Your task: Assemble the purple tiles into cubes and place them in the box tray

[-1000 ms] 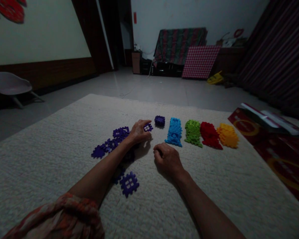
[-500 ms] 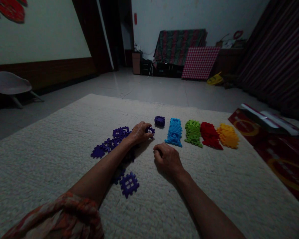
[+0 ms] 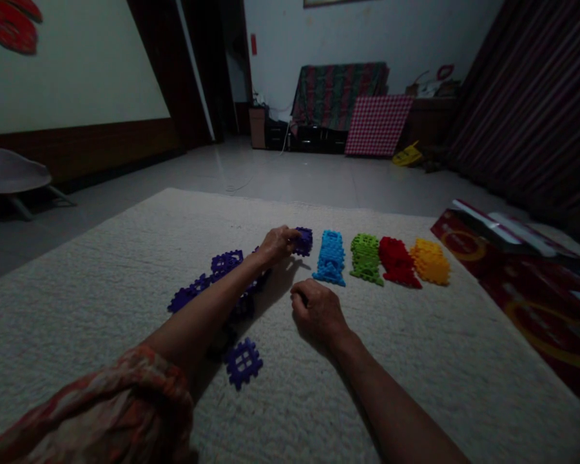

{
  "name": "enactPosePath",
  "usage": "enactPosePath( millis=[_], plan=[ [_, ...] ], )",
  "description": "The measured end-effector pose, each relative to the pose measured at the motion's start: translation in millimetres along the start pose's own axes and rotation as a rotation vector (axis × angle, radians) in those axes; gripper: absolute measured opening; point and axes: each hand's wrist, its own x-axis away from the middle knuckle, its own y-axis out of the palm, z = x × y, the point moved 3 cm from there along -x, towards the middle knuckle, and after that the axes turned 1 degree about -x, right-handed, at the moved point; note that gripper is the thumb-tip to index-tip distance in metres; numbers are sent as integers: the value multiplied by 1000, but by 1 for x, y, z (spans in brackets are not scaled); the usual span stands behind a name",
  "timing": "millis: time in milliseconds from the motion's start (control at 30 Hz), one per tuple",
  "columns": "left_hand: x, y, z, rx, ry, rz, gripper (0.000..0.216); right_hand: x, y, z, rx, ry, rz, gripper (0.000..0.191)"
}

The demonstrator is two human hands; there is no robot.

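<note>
My left hand (image 3: 278, 245) reaches to the small purple stack (image 3: 304, 241), its fingers closed on a purple interlocking plastic tile at that spot. The fingers partly hide the tile and stack, so I cannot tell whether they touch. Beneath and beside my left forearm lie several loose purple tiles (image 3: 226, 261), partly covered by the arm. One purple window tile (image 3: 243, 362) lies flat, nearer to me. My right hand (image 3: 319, 310) rests on the mat in a loose fist, with nothing visible in it, just in front of the blue stack (image 3: 330, 258).
Right of the blue stack stand a green stack (image 3: 366, 258), a red stack (image 3: 397, 261) and a yellow stack (image 3: 430, 260) of tiles. Dark red boxes (image 3: 522, 290) line the right edge of the pale mat (image 3: 125, 258). A low chair (image 3: 12, 171) stands at left.
My left hand has carried a purple tile forward and right to the small purple stack. The right hand stays in place. The view has shifted slightly.
</note>
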Motion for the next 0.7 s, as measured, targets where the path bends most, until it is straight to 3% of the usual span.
enactPosePath(
  millis=[200, 700],
  plan=[
    [-8, 20, -9, -22, -43, 55, 36, 0, 0, -1, -2, -3, -1, 18],
    [-11, 30, -17, -33, -66, 55, 39, 1, 2, 1, -18, -2, 12, 18]
  ],
)
